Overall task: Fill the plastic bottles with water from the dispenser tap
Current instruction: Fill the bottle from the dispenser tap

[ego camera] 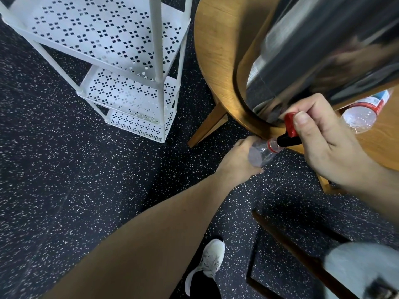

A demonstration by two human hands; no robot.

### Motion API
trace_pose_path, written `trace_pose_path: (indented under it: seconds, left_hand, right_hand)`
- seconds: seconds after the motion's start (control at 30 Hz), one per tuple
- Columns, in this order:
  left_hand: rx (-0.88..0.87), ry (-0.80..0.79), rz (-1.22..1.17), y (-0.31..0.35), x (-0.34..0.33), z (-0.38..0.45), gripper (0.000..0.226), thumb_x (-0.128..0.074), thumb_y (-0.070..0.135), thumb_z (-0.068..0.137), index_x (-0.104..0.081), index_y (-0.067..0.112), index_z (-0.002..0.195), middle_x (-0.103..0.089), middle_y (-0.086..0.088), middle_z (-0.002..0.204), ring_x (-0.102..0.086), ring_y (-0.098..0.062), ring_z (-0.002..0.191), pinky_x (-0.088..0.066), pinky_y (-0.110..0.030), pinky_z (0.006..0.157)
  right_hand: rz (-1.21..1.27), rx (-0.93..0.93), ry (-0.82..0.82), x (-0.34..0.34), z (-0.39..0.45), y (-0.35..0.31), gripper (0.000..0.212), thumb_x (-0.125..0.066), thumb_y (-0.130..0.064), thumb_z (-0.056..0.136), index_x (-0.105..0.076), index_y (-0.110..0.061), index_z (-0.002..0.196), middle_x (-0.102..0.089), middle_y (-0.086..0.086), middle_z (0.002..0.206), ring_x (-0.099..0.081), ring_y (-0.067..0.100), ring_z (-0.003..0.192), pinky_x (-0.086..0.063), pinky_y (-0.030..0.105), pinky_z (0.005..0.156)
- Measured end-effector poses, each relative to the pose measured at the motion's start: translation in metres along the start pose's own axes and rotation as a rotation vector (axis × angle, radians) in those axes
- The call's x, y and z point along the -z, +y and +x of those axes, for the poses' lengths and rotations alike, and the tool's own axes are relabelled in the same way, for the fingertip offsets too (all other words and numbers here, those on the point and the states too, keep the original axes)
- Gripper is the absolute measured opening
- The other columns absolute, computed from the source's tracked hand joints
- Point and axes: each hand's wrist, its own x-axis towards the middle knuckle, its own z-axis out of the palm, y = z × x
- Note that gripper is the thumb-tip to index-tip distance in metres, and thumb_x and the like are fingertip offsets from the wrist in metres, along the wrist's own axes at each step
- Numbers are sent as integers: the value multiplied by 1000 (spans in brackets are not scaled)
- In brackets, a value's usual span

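A shiny steel water dispenser (328,52) stands on a round wooden table (218,52). Its tap (289,132) has a red lever and a black spout that juts past the table's edge. My right hand (323,143) grips the red lever with thumb and fingers. My left hand (239,158) holds a clear plastic bottle (265,153) below the table's edge, its red-ringed mouth right under the black spout. A second clear bottle (362,115) with a red and blue label lies on its side on the table, to the right of the tap.
A white perforated metal shelf rack (121,67) stands on the dark speckled floor (64,169) left of the table. My white shoe (209,262) is at the bottom centre. A dark wooden frame (302,255) runs along the floor at lower right.
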Motion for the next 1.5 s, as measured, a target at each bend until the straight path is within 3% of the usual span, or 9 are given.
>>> trace_pose_path:
  seconds: [0.13, 0.23, 0.37, 0.6, 0.8, 1.17, 1.5]
  left_hand:
    - [-7, 1, 13, -1, 0, 1, 81, -87, 16, 73, -42, 28, 139, -50, 1, 137, -54, -20, 123, -45, -44, 108]
    - [-9, 3, 21, -1, 0, 1, 82, -88, 16, 72, -42, 28, 140, -51, 1, 137, -54, -20, 123, -45, -45, 107]
    - [-13, -2, 16, 0, 1, 1, 82, -88, 16, 72, -43, 26, 139, -51, 0, 137, -54, -20, 123, -44, -48, 108]
    - [-15, -9, 12, -1, 1, 3, 80, -88, 15, 71, -44, 26, 137, -51, -1, 136, -55, -20, 122, -45, -49, 108]
    - [-6, -8, 16, -3, 0, 4, 79, -88, 16, 71, -44, 27, 136, -51, 0, 135, -55, -21, 122, -46, -50, 107]
    - [-6, -6, 27, -2, 2, 3, 78, -87, 16, 73, -44, 31, 137, -51, 2, 135, -54, -19, 121, -46, -47, 105]
    - [10, -9, 11, -3, 1, 4, 79, -87, 16, 73, -44, 32, 137, -51, 3, 134, -54, -19, 121, -46, -47, 106]
  right_hand:
    - [24, -8, -6, -1, 1, -2, 26, -37, -35, 99, -49, -12, 100, -52, 1, 77, -53, 16, 68, -41, 18, 61]
    - [33, -3, -22, -1, 1, -2, 26, -38, -32, 98, -49, -9, 100, -51, -1, 78, -49, 4, 64, -38, 9, 62]
    - [54, 2, -39, -1, 1, -1, 27, -41, -31, 97, -48, -6, 100, -50, 1, 78, -48, -5, 62, -37, 7, 62]
    - [94, -7, -49, 0, 1, 1, 32, -43, -36, 97, -48, -4, 99, -46, 3, 69, -44, -1, 61, -36, 10, 61]
    - [159, -14, -58, -2, 2, 4, 40, -45, -53, 96, -48, -13, 101, -46, 1, 70, -44, 2, 61, -37, 14, 60]
    - [138, 7, -45, -2, 2, 4, 47, -46, -53, 95, -49, -6, 103, -45, 6, 69, -45, -3, 58, -36, 9, 59]
    - [117, 10, -40, -1, 2, 6, 40, -44, -54, 96, -48, -15, 103, -45, 0, 73, -44, -1, 61, -37, 12, 60]
